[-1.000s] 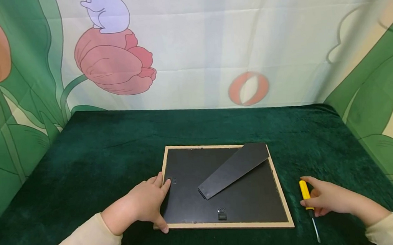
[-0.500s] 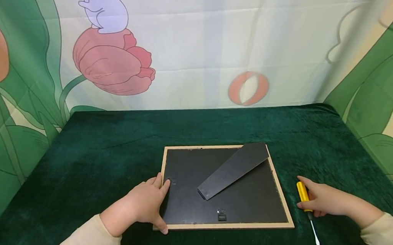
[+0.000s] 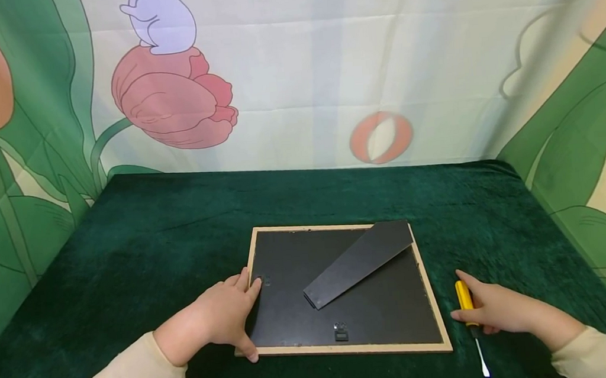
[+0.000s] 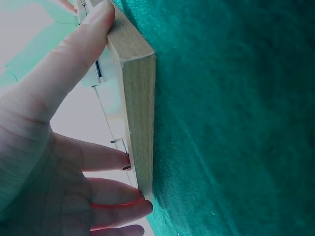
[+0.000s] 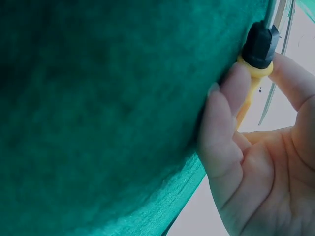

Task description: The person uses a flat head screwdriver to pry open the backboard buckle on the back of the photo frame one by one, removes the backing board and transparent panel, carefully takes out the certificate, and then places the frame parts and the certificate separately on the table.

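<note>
Screwdriver (image 3: 465, 301), one; frame (image 3: 355, 305), one

No readable text, label, brand, number or sign: none on the dark back or wooden edges of the picture frame (image 3: 366, 314), none on the yellow-handled screwdriver (image 3: 463, 296), none on the green cloth (image 3: 177, 222). The printed curtain (image 3: 294, 83) behind shows drawings only, with no lettering that can be made out. Small dark marks beside the screwdriver in the right wrist view are too tiny to tell.
</note>
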